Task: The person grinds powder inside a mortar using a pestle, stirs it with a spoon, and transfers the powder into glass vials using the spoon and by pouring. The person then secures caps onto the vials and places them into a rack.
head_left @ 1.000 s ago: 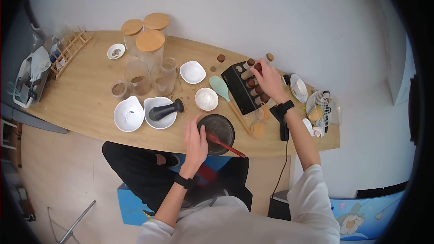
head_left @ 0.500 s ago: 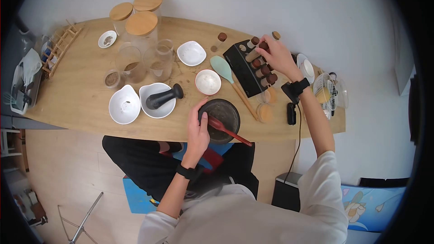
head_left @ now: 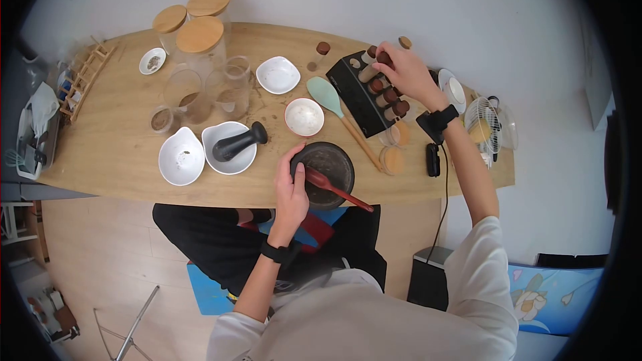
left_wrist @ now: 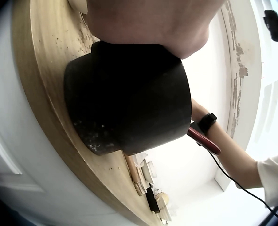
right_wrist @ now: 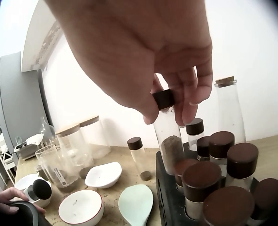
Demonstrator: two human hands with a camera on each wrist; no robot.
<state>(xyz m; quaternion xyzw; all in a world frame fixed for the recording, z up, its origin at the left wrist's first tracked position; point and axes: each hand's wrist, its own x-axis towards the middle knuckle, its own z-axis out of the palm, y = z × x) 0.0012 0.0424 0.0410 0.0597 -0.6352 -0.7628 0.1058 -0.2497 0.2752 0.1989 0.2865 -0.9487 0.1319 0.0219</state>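
My right hand [head_left: 408, 73] pinches the dark brown cap of a glass vial [right_wrist: 171, 153] part filled with brown powder. In the right wrist view the vial leans a little, its lower end right at the black spice rack [head_left: 358, 100]. Several brown-capped vials stand in that rack near my fingers. With my left hand [head_left: 291, 190] I grip the side of a dark stone mortar [head_left: 334, 160], thumb over the rim. A red spatula [head_left: 322, 180] lies in the mortar, its handle sticking out over the rim toward me.
A white bowl with a black pestle [head_left: 239, 142], a spouted white bowl [head_left: 182, 157] and a red-rimmed bowl [head_left: 304, 117] sit nearby. The mint spoon [head_left: 326, 95] lies along the rack. Wood-lidded jars [head_left: 200, 35] stand behind, a wire whisk-like basket [head_left: 483, 120] at right.
The head view has shifted, so the table sits higher in it. My right hand has drawn the vial slightly up from the rack. My left hand stays on the mortar.
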